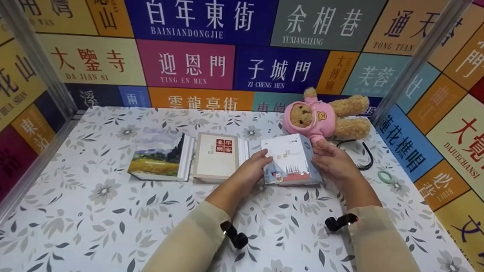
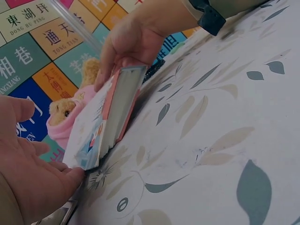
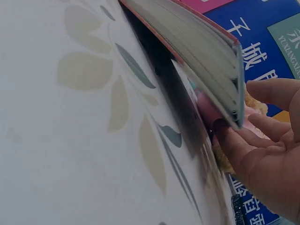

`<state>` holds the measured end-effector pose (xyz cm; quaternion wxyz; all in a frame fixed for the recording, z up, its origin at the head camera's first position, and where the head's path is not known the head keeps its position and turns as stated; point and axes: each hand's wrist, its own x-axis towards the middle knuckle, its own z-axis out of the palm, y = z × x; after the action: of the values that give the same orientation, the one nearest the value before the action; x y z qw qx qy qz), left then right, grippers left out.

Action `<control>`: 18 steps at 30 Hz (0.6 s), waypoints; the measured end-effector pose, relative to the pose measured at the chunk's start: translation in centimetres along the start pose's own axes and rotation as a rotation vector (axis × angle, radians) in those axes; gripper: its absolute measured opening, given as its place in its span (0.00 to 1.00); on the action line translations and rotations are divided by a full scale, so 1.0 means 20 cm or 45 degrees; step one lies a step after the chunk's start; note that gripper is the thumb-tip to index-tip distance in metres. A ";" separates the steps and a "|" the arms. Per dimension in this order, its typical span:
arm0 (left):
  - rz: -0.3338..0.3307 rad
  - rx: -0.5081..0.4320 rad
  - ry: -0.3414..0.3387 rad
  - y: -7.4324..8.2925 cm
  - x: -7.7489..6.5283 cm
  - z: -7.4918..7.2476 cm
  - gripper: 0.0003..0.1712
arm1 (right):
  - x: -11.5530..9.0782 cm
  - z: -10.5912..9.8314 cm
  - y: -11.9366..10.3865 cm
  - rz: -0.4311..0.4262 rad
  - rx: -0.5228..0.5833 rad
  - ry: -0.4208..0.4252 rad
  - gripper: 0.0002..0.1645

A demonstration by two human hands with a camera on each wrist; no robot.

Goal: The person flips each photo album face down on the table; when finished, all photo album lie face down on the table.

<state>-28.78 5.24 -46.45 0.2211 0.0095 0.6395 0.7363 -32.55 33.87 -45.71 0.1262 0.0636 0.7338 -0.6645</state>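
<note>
A white-covered book (image 1: 284,156) with a blue spine and a small illustration lies between both hands in the head view. My right hand (image 1: 338,164) grips its spine side, thumb at the cover and fingers under the edge. That side of the book (image 3: 201,61) is tilted up from the table in the right wrist view. My left hand (image 1: 252,169) is at the opposite side, fingers touching the lower corner and loosely extended in the left wrist view. Close left of my left hand lies a beige book (image 1: 215,157) with red square characters.
A book with a landscape cover (image 1: 157,155) lies at the left of the row. Behind the held book, a teddy bear (image 1: 328,115) in a pink hoodie lies on its side. A black headband (image 1: 365,160) and green ring (image 1: 385,177) are at right. Lettered panels (image 1: 188,64) surround the flowered table (image 1: 99,219).
</note>
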 end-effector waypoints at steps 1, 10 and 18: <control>0.005 -0.007 0.008 0.00 0.00 0.00 0.40 | 0.00 0.00 0.01 0.006 -0.004 -0.004 0.48; -0.009 -0.023 0.003 0.02 -0.01 0.00 0.40 | 0.01 0.01 0.03 -0.012 -0.056 -0.018 0.45; 0.007 -0.153 -0.009 0.02 -0.01 -0.01 0.41 | 0.01 0.02 0.02 0.004 -0.100 -0.026 0.43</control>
<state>-28.83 4.98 -46.10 0.2215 0.0005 0.5932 0.7740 -32.68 33.55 -46.20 0.1371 0.0531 0.7579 -0.6356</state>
